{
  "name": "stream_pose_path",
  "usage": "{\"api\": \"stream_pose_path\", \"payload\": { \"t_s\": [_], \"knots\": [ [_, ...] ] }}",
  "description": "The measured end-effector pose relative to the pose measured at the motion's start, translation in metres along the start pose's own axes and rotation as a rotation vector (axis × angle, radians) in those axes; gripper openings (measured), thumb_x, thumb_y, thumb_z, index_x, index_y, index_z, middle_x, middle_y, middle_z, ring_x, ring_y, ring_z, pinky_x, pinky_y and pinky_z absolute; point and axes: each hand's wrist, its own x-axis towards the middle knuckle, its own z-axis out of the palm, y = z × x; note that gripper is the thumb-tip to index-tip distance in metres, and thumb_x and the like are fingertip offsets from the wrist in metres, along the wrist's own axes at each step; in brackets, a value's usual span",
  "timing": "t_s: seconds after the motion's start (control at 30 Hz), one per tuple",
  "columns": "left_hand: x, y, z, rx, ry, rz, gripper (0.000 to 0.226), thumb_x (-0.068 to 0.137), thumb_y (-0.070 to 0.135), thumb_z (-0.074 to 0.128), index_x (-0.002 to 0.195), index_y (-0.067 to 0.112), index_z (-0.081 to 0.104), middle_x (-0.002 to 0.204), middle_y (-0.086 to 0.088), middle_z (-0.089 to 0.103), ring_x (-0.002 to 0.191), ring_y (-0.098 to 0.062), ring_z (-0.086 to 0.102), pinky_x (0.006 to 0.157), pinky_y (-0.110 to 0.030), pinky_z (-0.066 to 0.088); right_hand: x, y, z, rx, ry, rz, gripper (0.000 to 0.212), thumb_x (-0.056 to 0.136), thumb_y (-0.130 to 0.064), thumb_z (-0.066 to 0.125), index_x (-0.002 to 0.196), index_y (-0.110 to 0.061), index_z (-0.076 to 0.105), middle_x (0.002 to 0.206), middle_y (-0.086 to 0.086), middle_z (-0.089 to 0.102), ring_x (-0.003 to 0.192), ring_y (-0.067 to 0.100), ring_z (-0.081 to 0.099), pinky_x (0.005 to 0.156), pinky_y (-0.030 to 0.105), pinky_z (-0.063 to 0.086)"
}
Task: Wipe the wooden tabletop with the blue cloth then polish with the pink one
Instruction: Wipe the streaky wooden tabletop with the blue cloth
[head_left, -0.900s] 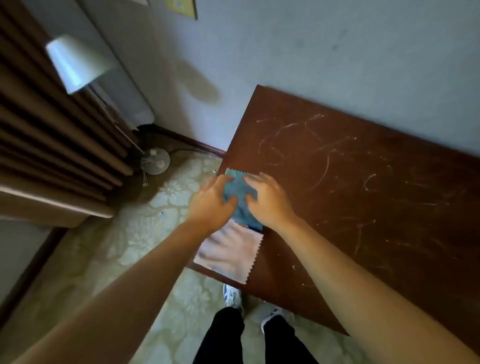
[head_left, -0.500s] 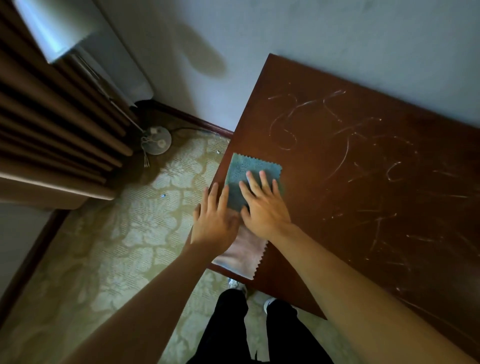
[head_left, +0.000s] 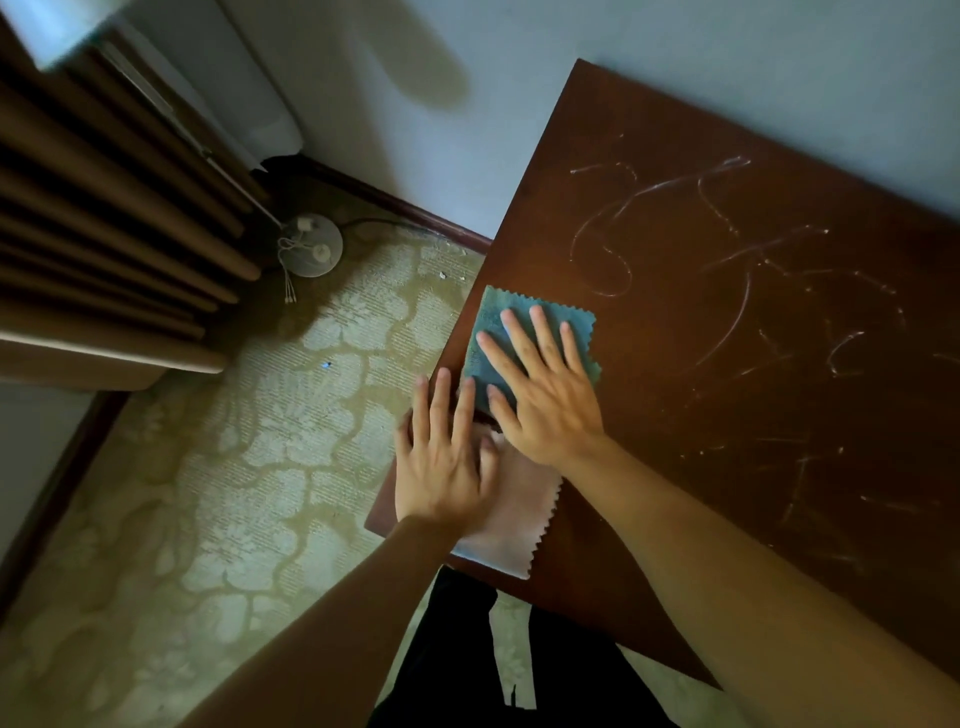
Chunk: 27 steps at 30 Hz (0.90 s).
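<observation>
Lying square, without a long axis, blue cloth (head_left: 524, 338) sits under our flat right hand (head_left: 545, 400); left hand (head_left: 441, 457), fingers spread, presses pink cloth (head_left: 511, 519) nearer us on the tabletop (head_left: 727, 415).

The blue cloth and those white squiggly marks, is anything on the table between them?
Nothing: the head view shows only bare brown tabletop between the blue cloth and the white marks.

No readable text, label, brand, number or sign appears anywhere; the pale marks on the wooden tabletop (head_left: 727, 364) spell nothing.
</observation>
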Motion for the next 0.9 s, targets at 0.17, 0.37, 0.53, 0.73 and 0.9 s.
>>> {"api": "stream_pose_path", "payload": {
  "t_s": [0.17, 0.37, 0.53, 0.73, 0.9],
  "knots": [
    [0.001, 0.002, -0.001, 0.023, 0.006, -0.002, 0.068, 0.097, 0.047, 0.035, 0.157, 0.016, 0.025, 0.166, -0.013, 0.019, 0.154, -0.032, 0.014, 0.118, -0.047, 0.018, 0.035, 0.010, -0.017, -0.024, -0.060, 0.022, 0.068, 0.100, -0.049, 0.027, 0.163, -0.025, 0.021, 0.171, 0.010, 0.012, 0.158, 0.037, 0.003, 0.127, 0.059, 0.004],
    [0.000, 0.000, 0.004, 0.020, 0.059, 0.001, 0.067, 0.097, 0.050, 0.036, 0.154, 0.016, 0.032, 0.165, -0.011, 0.022, 0.153, -0.032, 0.016, 0.116, -0.045, 0.018, 0.061, 0.009, -0.021, -0.034, -0.052, -0.094, 0.069, 0.101, -0.046, 0.030, 0.163, -0.019, 0.020, 0.171, 0.016, 0.009, 0.159, 0.030, 0.003, 0.128, 0.051, 0.003],
    [-0.001, -0.002, 0.008, -0.010, 0.111, -0.009, 0.066, 0.097, 0.052, 0.036, 0.152, 0.015, 0.035, 0.165, -0.009, 0.023, 0.153, -0.032, 0.019, 0.114, -0.048, 0.023, 0.043, 0.009, -0.011, -0.059, -0.026, -0.130, 0.069, 0.102, -0.050, 0.022, 0.164, -0.021, 0.016, 0.171, 0.015, 0.008, 0.159, 0.031, 0.003, 0.128, 0.052, 0.004],
    [0.000, -0.001, 0.004, -0.037, 0.112, -0.014, 0.066, 0.098, 0.052, 0.036, 0.152, 0.014, 0.036, 0.164, -0.010, 0.025, 0.152, -0.033, 0.020, 0.114, -0.051, 0.025, 0.041, 0.023, -0.017, -0.049, -0.039, -0.165, 0.071, 0.099, -0.054, 0.023, 0.164, -0.023, 0.018, 0.171, 0.012, 0.009, 0.159, 0.029, 0.004, 0.128, 0.051, 0.003],
    [-0.001, 0.000, 0.001, -0.070, 0.101, -0.036, 0.065, 0.097, 0.052, 0.037, 0.152, 0.017, 0.036, 0.165, -0.007, 0.023, 0.152, -0.031, 0.019, 0.115, -0.053, 0.027, 0.084, 0.057, -0.032, -0.074, -0.041, -0.087, 0.071, 0.099, -0.055, 0.023, 0.164, -0.025, 0.016, 0.171, 0.013, 0.009, 0.159, 0.032, 0.003, 0.128, 0.051, 0.003]
  ]
}}
